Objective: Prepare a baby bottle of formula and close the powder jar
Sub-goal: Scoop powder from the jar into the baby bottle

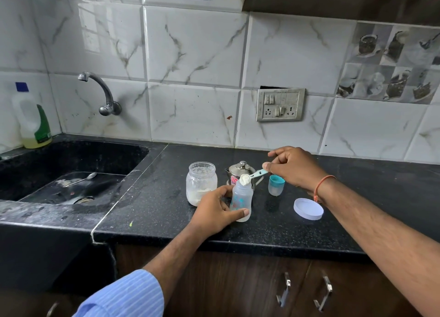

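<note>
Head view looks down on the black counter [166,211], where the powder-dosing step seems to be in hand; on it, from larger to smaller, stand the open powder jar [201,185] with a little powder at its bottom, the steel pot [240,171] behind, the baby bottle [241,201] just right of the jar, the jar's white lid [308,208] lying flat well to the right, and the bottle's teal cap [276,184] near the pot; the left hand [214,213] curls round the bottle's lower body, steadying it upright; the right hand [292,167] pinches the handle of the scoop [250,177], whose heaped bowl sits over the bottle's open mouth; next, I judge, the scoop needs a careful tilt so powder falls inside, not onto the counter; the jar is not yet closed.
</note>
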